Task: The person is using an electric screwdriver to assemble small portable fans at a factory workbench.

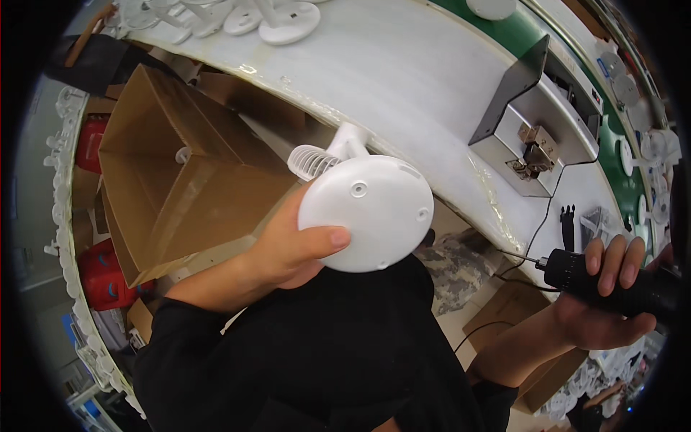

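Note:
My left hand (288, 248) is closed round a small white desk fan (367, 216), thumb on the underside of its round base. The base faces up at me, with small screw holes near its rim. Beyond it the stem and part of a ribbed grille show; the rest is hidden behind the base. Over at the right, my right hand (597, 302) grips a black electric screwdriver (612, 282). Its thin bit points left toward the base, well apart from it. Whether a screw sits on the tip is too small to tell.
A metal box-shaped device (533, 122), seemingly a screw feeder, stands on the white table (403, 65). More white round-based parts (288, 23) stand at the far edge. A green conveyor belt (515, 32) runs behind. An open cardboard box (194, 201) is at left. A cable hangs near the screwdriver.

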Demonstrator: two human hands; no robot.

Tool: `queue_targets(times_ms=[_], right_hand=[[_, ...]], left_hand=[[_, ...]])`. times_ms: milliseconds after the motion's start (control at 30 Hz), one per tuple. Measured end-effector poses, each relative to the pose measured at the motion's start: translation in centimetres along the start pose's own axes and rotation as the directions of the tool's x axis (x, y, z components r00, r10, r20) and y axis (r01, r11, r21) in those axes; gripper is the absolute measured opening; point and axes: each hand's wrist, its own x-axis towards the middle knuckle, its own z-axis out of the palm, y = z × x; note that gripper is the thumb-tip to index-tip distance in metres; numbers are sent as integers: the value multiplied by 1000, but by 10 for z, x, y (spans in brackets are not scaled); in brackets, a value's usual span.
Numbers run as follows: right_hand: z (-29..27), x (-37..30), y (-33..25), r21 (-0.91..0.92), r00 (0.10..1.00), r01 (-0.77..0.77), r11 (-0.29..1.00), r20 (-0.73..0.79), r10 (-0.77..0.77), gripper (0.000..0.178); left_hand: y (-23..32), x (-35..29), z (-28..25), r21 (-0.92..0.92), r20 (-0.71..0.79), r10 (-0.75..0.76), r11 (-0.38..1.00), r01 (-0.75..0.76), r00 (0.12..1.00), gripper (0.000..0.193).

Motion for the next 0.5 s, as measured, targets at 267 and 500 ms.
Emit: queue_targets(times_ms=[267, 500], right_hand=[[12, 10, -13, 160, 997, 40, 986, -68, -30, 64], [10, 21, -2, -85, 999, 19, 996, -48, -23, 60]], left_hand=[[3, 4, 13, 36, 130, -180, 984, 177, 975, 62], [-47, 54, 19, 292, 29, -55, 955, 44, 998, 57]])
